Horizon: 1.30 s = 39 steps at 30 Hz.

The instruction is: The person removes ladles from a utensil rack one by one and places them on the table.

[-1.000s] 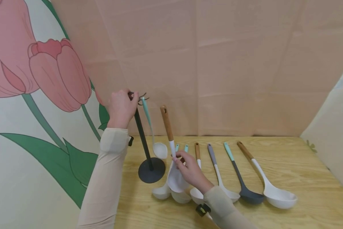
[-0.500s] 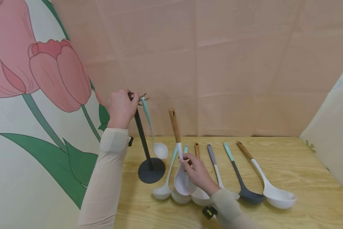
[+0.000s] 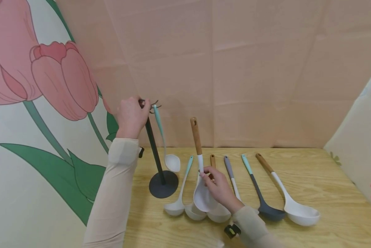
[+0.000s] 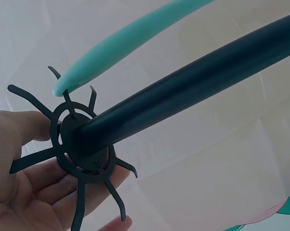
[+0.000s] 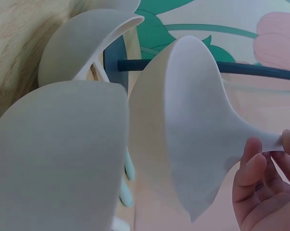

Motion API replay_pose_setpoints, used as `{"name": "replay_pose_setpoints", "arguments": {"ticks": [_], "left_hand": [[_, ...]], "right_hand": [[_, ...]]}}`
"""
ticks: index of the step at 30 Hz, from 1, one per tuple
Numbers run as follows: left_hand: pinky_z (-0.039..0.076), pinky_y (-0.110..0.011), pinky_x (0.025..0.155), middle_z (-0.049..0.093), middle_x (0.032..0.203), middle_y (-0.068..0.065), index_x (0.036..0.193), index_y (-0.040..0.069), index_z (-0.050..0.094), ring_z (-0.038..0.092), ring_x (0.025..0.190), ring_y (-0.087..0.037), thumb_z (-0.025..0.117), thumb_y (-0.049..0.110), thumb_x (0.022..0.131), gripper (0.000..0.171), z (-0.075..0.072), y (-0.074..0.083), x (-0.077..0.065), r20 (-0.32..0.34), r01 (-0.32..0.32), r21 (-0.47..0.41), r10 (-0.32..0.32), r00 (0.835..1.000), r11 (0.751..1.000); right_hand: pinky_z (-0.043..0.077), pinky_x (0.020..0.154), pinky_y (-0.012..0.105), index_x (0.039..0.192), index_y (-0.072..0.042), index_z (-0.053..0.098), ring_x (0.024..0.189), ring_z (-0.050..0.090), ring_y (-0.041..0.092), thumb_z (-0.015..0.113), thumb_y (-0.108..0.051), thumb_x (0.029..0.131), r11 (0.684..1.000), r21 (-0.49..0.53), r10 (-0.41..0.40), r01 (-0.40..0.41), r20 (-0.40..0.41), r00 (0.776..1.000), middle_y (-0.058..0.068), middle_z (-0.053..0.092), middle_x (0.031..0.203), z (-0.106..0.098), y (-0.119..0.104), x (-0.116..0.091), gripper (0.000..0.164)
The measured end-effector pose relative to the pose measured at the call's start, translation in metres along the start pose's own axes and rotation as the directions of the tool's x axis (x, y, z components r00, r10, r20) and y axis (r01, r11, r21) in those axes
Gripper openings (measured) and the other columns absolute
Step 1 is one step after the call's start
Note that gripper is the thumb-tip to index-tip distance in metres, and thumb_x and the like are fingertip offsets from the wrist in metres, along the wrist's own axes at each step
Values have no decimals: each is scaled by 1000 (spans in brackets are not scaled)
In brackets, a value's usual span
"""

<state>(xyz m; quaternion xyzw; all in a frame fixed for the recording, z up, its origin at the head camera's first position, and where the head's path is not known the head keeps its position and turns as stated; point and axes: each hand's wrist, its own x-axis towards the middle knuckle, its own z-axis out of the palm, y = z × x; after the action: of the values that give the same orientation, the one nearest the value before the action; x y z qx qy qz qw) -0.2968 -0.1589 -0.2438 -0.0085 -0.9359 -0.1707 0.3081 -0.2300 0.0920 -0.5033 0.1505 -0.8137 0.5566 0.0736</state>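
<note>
My left hand point(image 3: 131, 115) grips the top of a black utensil stand point(image 3: 154, 148), around its ring of curved hooks point(image 4: 82, 139). From one hook hangs a white ladle with a teal handle point(image 3: 159, 125). My right hand point(image 3: 218, 186) pinches the white neck of a ladle with a wooden handle point(image 3: 196, 137), held nearly upright with its bowl down. That bowl point(image 5: 197, 125) overlaps the ladles lying behind it in the head view. The thumb and fingertips point(image 5: 253, 168) are on the neck just above the bowl.
On the wooden table lies a row of ladles: a teal-handled one point(image 3: 180, 194) near the stand's round base point(image 3: 163, 186), a purple-handled one point(image 3: 229, 168), a dark one point(image 3: 267, 208) and a wooden-handled white one point(image 3: 297, 210). A pink backdrop point(image 3: 250, 86) rises behind; a tulip-printed sheet point(image 3: 64, 79) borders the left.
My right hand has carried the wooden-handled ladle rightward, away from the stand, more slowly in the last half second. My left hand has stayed on the stand's top.
</note>
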Motion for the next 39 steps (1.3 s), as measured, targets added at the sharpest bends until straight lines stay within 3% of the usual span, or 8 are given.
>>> {"name": "replay_pose_setpoints", "arguments": {"ticks": [6, 13, 17, 24, 39], "left_hand": [[54, -44, 74, 74, 92, -16, 97, 1, 73, 69, 80, -32, 50, 33, 100, 40, -1, 0, 0, -2, -4, -7, 4, 1000, 1000], [55, -43, 73, 74, 92, -16, 97, 1, 73, 68, 80, -32, 50, 34, 100, 40, -1, 0, -1, -3, 1, -20, -1, 1000, 1000], [55, -42, 71, 74, 92, -15, 97, 1, 73, 68, 79, -31, 50, 33, 100, 40, -1, -1, -1, -4, 0, -25, 0, 1000, 1000], [54, -41, 70, 74, 91, -15, 96, 1, 73, 68, 77, -30, 49, 33, 99, 40, -2, -1, -1, -4, 0, -27, 0, 1000, 1000], [54, -44, 76, 74, 92, -14, 99, 2, 73, 69, 80, -31, 49, 34, 100, 41, -2, -2, 0, -1, -3, -15, 3, 1000, 1000]], "right_hand": [[51, 60, 26, 112, -6, 66, 72, 59, 14, 56, -20, 104, 1000, -17, -19, 19, -18, 1000, 5, 64, 94, -3, 4, -2, 19], [53, 63, 26, 114, -7, 66, 75, 61, 17, 56, -21, 103, 999, -9, 40, -41, -76, 996, 6, 65, 99, -8, 8, -8, 20], [52, 63, 26, 116, -6, 66, 76, 59, 14, 56, -21, 104, 1000, -14, 25, -27, -115, 993, 8, 66, 105, -12, 11, -12, 22], [50, 65, 26, 116, -9, 65, 78, 57, 15, 53, -25, 105, 996, -14, 91, -94, -132, 987, 7, 63, 108, -21, 15, -17, 23], [51, 58, 25, 114, -3, 67, 69, 56, 10, 56, -10, 102, 996, -39, -91, 85, -222, 971, 10, 67, 95, -42, 21, -27, 17]]}}
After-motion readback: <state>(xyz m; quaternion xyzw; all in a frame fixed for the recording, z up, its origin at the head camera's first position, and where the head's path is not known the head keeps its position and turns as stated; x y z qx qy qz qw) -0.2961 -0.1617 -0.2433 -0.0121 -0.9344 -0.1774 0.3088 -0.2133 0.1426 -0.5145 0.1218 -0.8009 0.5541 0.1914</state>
